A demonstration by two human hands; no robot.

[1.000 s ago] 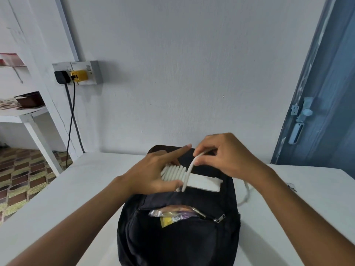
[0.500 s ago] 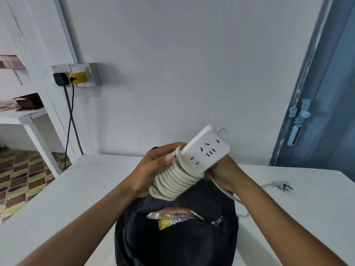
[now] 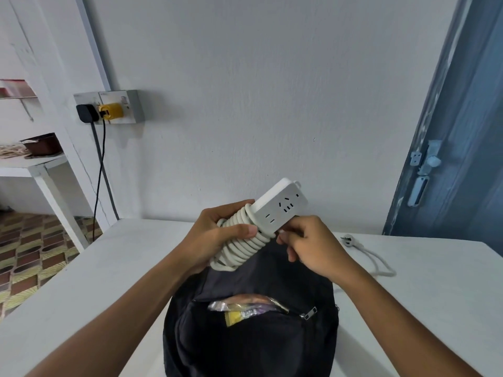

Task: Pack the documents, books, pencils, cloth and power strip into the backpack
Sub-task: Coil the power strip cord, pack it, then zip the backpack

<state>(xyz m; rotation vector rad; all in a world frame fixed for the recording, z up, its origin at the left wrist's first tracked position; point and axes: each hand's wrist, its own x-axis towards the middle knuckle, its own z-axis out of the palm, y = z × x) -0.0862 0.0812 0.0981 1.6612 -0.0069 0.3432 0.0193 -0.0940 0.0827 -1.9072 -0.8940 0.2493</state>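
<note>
- The left hand (image 3: 217, 236) gripped a white rectangular plastic power strip (image 3: 279, 209), fingers curled round its lower half and the thumb pressed on the coils wound there.
- The white round cord (image 3: 239, 244) was wrapped many times round the strip's lower part, the turns lying side by side just right of the left thumb.
- The strip's long axis ran on a slant, from low beside the left palm up and away to the right; its free end pointed up toward the wall, and its socket face was turned to the camera.
- The right hand (image 3: 304, 243) sat just right of and below the strip, fingers curled and pinching close under the strip's lower edge; whether they held the cord or the strip's body could not be made out.
- The loose stretch of cord ran behind the right forearm, so its path there was hidden; it reappeared on the white surface (image 3: 435, 295) to the right of the right hand, ending in a white plug (image 3: 349, 238).
- Both hands held the strip in the air above the far end of a black fabric backpack (image 3: 245, 346), which lay on the surface below the wrists.
- The backpack's front pocket was unzipped, with a crinkled wrapper with a yellow patch (image 3: 239, 312) showing; the rest of its contents was hidden, and the bag's near end was cut off by the frame edge.
</note>
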